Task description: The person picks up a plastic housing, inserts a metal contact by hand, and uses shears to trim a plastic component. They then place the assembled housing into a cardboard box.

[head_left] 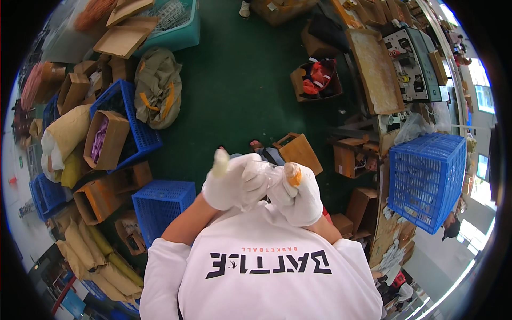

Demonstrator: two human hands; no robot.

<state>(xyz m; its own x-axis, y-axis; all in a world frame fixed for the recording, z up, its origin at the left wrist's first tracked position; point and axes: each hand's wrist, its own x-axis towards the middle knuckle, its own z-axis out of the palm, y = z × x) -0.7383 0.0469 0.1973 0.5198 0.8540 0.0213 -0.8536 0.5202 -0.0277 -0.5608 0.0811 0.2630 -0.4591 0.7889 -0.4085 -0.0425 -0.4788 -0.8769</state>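
Both hands wear white gloves and come together in front of my chest. My left hand (pixel 232 181) has its fingers curled inward, and its raised thumb, in a pale yellowish cover, is smeared by motion. My right hand (pixel 298 197) is closed too, with an orange-brown patch on the thumb's covering. Between the two hands a small clear plastic piece (pixel 273 175) catches the light, pinched by the fingers of both. Its exact kind is too small and too hidden to make out.
On the right, a blue plastic crate (pixel 426 178) stands by a workbench with a machine (pixel 408 64). A brown carton (pixel 301 152) sits on the green floor ahead. Left are another blue crate (pixel 162 205), cartons and a grey-green bag (pixel 158 88). A box with red items (pixel 318 80) stands farther off.
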